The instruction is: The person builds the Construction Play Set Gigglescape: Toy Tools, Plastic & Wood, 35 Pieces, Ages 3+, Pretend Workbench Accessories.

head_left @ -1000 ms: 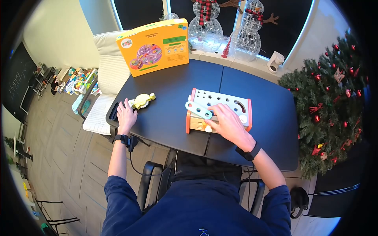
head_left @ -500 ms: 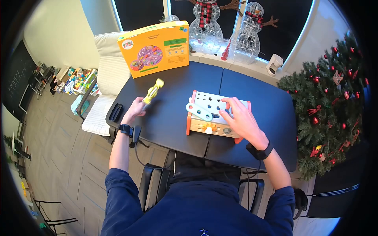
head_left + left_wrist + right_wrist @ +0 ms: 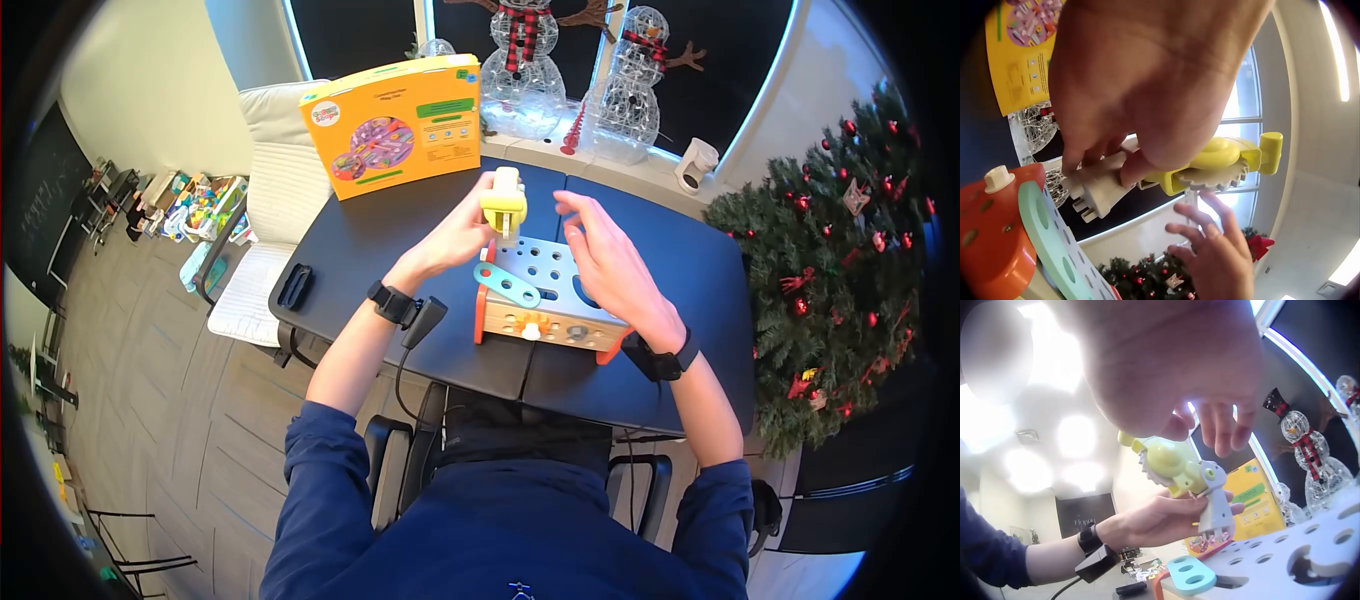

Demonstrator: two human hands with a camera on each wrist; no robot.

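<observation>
My left hand (image 3: 455,235) grips a yellow toy circular saw (image 3: 503,205) by its pale grey handle and holds it up over the far left of the toy workbench (image 3: 545,318). A toothed grey blade shows along the saw's yellow body (image 3: 1225,153), and short prongs stick out of the handle's end (image 3: 1213,536). Close by, my right hand (image 3: 615,265) hovers above the bench with spread, slightly bent fingers, nothing in them. The bench has a grey holed top and red-orange ends. A light-blue holed strip (image 3: 507,285) lies across its left front corner.
An orange-yellow play set box (image 3: 400,130) stands at the back left of the black table (image 3: 420,320). A small black tray-like object (image 3: 295,287) lies at the left edge. Wire snowmen (image 3: 627,95) line the windowsill, with a decorated tree (image 3: 830,270) at the right.
My left hand has picked the toy saw up from the left of the table and brought it right, over the bench. My right hand has let go near the strip and lifted away.
</observation>
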